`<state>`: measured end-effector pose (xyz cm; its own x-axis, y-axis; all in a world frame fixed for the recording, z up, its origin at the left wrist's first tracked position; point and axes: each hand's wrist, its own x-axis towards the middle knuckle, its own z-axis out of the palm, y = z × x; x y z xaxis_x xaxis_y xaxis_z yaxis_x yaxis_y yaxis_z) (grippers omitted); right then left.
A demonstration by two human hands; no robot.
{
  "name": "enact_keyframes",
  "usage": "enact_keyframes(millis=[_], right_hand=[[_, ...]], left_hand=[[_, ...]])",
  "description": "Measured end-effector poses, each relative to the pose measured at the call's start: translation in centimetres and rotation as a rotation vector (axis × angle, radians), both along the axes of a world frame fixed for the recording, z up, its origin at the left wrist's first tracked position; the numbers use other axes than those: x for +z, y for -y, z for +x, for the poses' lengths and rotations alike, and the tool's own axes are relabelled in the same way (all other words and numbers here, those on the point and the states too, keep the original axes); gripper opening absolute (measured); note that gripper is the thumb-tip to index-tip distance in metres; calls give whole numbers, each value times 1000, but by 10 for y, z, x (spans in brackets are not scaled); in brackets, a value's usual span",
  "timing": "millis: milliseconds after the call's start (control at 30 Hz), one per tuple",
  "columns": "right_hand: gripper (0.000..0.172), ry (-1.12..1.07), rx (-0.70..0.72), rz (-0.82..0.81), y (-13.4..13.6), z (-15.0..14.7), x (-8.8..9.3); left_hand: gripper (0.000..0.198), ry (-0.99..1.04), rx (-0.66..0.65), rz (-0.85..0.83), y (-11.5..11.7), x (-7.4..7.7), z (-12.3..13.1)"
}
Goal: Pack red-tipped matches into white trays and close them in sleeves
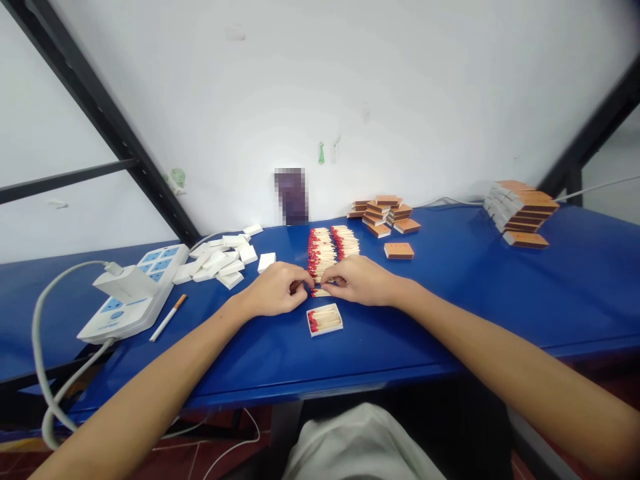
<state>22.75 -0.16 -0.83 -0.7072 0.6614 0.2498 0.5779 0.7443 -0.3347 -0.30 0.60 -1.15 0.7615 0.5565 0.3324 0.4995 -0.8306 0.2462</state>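
Note:
Two rows of red-tipped matches lie on the blue table, a left row (323, 250) and a right row (346, 241). At the near end of the left row, my left hand (280, 288) has its thumb and forefinger curled in at the red heads. My right hand (357, 280) pinches at the pale stick ends, facing it. A few matches (320, 293) show between the fingertips of both hands. Just in front of them sits a white matchbox tray (325, 320) with matches lying in it, heads to the left.
White matchbox trays (220, 260) are heaped at the left, near a power strip (145, 287) with a charger and a cigarette (168, 318). Orange-brown matchbox sleeves (383, 215) are piled behind right, with a single one (399, 251) nearer. Matchboxes (520, 207) are stacked far right.

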Motion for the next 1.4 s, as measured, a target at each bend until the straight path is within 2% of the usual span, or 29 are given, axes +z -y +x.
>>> enact_keyframes(millis=[433, 800, 1067, 1233, 1400], right_hand=[[15, -5, 2, -8, 0, -1, -1], [17, -36, 22, -32, 1, -3, -1], [13, -5, -77, 40, 1, 3, 4], [11, 10, -85, 38, -3, 5, 2], [9, 21, -92, 50, -4, 5, 1]], left_hand=[[28, -19, 13, 24, 0, 2, 0], [28, -21, -31, 38, 3, 6, 1], [34, -22, 13, 5, 0, 2, 0], [30, 17, 70, 4, -5, -2, -4], [19, 17, 52, -15, -5, -3, -3]])
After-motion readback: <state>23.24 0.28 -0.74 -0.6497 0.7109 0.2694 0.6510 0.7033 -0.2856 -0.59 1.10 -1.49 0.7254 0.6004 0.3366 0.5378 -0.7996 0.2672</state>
